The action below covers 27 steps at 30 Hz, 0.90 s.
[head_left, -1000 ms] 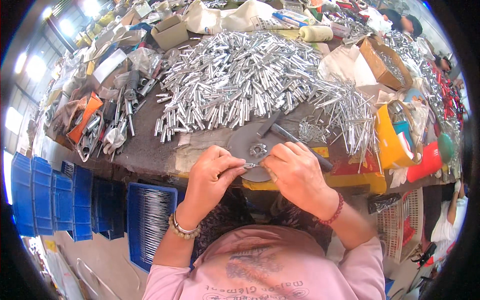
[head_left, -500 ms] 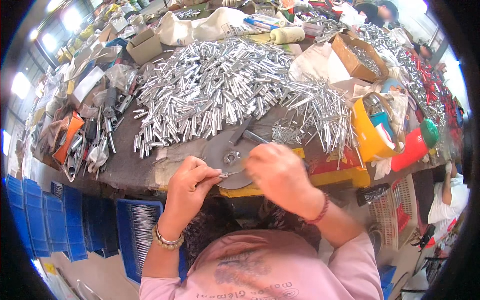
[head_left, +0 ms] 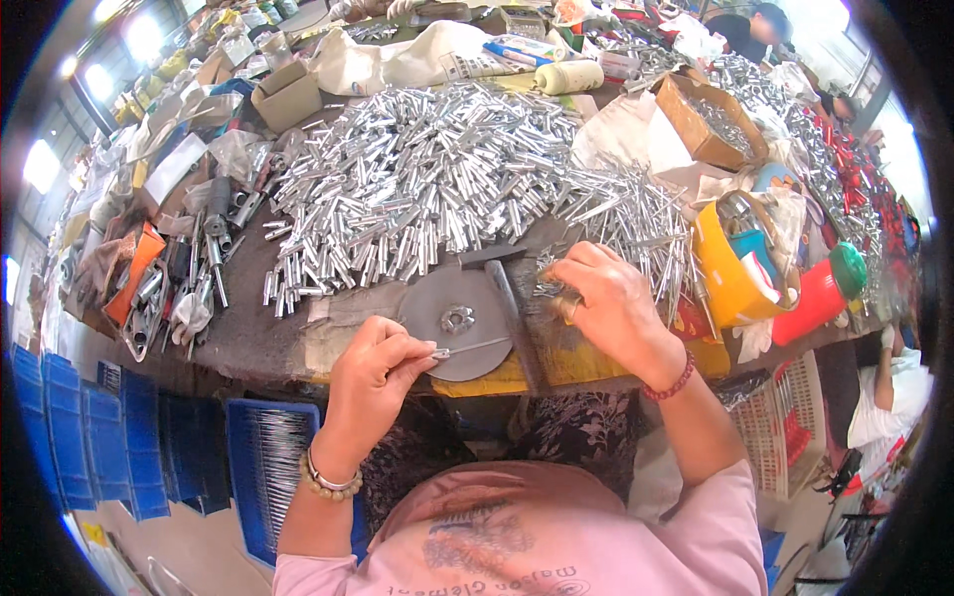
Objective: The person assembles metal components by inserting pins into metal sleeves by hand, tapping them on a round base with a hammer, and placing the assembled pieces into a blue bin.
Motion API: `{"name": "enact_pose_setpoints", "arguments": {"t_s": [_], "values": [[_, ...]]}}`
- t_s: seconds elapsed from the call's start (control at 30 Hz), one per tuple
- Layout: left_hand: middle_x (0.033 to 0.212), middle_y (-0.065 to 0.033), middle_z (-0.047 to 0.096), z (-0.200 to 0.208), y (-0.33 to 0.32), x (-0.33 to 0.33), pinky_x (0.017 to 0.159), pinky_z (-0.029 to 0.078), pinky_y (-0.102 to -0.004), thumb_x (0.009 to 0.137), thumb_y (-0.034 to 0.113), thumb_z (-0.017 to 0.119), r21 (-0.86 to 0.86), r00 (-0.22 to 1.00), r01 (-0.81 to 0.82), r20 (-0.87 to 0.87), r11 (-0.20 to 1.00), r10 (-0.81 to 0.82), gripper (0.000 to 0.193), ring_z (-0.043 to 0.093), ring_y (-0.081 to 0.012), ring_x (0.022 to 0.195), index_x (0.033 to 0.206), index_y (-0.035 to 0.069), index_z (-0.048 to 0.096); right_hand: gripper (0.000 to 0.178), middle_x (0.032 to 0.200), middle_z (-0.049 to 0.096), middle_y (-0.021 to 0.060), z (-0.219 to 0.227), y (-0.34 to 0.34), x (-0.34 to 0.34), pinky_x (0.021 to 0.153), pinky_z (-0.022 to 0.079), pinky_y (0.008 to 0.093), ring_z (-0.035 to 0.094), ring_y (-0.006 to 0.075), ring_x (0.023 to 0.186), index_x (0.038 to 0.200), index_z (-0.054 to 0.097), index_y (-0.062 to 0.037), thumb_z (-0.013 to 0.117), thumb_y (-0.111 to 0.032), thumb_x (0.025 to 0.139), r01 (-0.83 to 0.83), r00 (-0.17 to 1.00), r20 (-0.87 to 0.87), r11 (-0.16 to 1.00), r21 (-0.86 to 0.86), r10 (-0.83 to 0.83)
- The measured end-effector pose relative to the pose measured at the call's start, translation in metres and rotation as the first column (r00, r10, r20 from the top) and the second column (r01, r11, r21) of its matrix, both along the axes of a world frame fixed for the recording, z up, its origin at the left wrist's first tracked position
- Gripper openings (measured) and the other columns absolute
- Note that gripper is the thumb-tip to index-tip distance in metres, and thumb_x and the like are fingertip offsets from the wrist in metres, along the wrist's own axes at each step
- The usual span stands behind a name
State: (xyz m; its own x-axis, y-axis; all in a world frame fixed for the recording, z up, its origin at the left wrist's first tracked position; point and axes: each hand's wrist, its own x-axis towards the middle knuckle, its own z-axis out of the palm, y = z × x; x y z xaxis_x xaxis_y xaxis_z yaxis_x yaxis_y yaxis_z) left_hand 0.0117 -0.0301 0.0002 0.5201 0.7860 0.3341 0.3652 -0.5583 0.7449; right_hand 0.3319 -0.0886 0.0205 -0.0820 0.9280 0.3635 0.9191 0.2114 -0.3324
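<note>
My left hand (head_left: 373, 363) is closed in a pinch at the near left of a round grey metal disc (head_left: 422, 304). Between thumb and forefinger it holds a thin metal rod (head_left: 482, 346) with a small flat end piece, and the rod extends right over the disc. A metal piece with a hole (head_left: 458, 319) sits at the disc's middle. Beside the disc's right edge lies a hammer (head_left: 512, 313), its head away from me. My right hand (head_left: 616, 310) hovers right of the hammer, fingers bent with thumb and forefinger apart, over small metal pins (head_left: 545, 286) it mostly covers.
A large heap of short metal tubes (head_left: 427, 179) fills the bench behind the disc. Long thin rods (head_left: 636, 219) lie to its right. A yellow container (head_left: 730, 263) and a red bottle (head_left: 810, 303) stand at right. Below left is a blue bin of rods (head_left: 273, 467).
My right hand has moved right, away from the rod, to the small pins. The hammer has turned, its handle now pointing toward me. My left hand still pinches the rod.
</note>
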Motion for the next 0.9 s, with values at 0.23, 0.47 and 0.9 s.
{"name": "enact_pose_setpoints", "arguments": {"t_s": [0.23,0.47,0.9], "values": [[0.097,-0.0087,0.067,0.000,0.000,-0.002,0.074,0.055,-0.0353,0.090,0.005,0.088,0.016,1.000,0.006,-0.002,1.000,-0.006,0.017,0.067,-0.0253,0.084,0.105,0.005,0.081,0.014,0.104,0.066,0.0090,-0.009,0.008,-0.010,0.096,0.057,0.0448,0.067,0.0311,0.110,0.097,0.078,-0.0076,0.081,-0.007,0.084,-0.041,0.999,0.027,0.998,0.047,0.040],[0.097,-0.0081,0.064,0.000,-0.002,0.001,0.079,0.052,-0.0327,0.090,-0.003,0.085,-0.001,1.000,-0.002,0.010,1.000,0.002,0.017,0.064,-0.0229,0.090,0.106,0.001,0.080,0.008,0.097,0.061,0.0074,-0.009,0.014,-0.018,0.091,0.057,0.0437,0.065,0.0289,0.100,0.085,0.068,-0.0084,0.075,-0.006,0.084,-0.107,0.967,0.243,0.985,0.135,0.072],[0.097,-0.0094,0.067,0.001,-0.002,0.001,0.076,0.055,-0.0394,0.092,0.007,0.085,0.096,0.996,-0.028,-0.076,0.995,0.036,0.013,0.069,-0.0295,0.087,0.105,0.007,0.080,0.017,0.108,0.076,0.0123,-0.002,0.005,-0.084,0.090,0.058,0.0425,0.074,0.0321,0.100,0.102,0.077,-0.0016,0.078,0.003,0.085,-0.242,0.833,-0.479,0.961,0.133,0.276]]}}
